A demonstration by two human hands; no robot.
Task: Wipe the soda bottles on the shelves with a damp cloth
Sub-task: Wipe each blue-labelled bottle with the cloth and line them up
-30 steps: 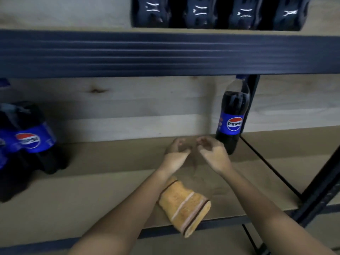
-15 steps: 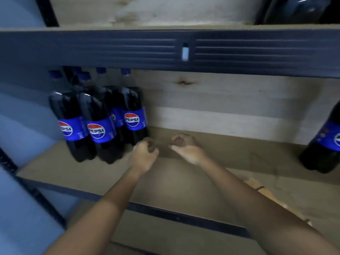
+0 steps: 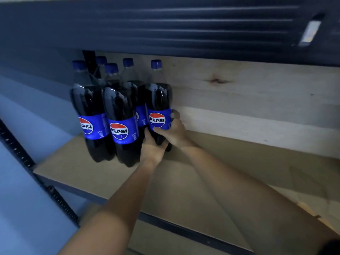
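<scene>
Several dark Pepsi bottles with blue caps and blue labels stand grouped at the left end of the wooden shelf point(image 3: 211, 181). Both hands hold the rightmost bottle point(image 3: 158, 100). My left hand point(image 3: 152, 147) grips its lower part from the front-left. My right hand point(image 3: 173, 130) wraps around its label from the right side. Two front bottles point(image 3: 88, 111) point(image 3: 120, 115) stand just left of it. An orange cloth point(image 3: 311, 211) shows only as a sliver at the right, lying on the shelf behind my right forearm.
A dark ribbed metal beam point(image 3: 165, 28) of the shelf above runs across the top, carrying a small tag point(image 3: 311, 32). A perforated black upright point(image 3: 27, 162) slants down the left. Pale wood planks point(image 3: 257, 100) back the shelf.
The view swung left from the lone bottle to the group. Both hands, empty half a second ago, reached forward and closed on the rightmost bottle. The cloth stays on the shelf.
</scene>
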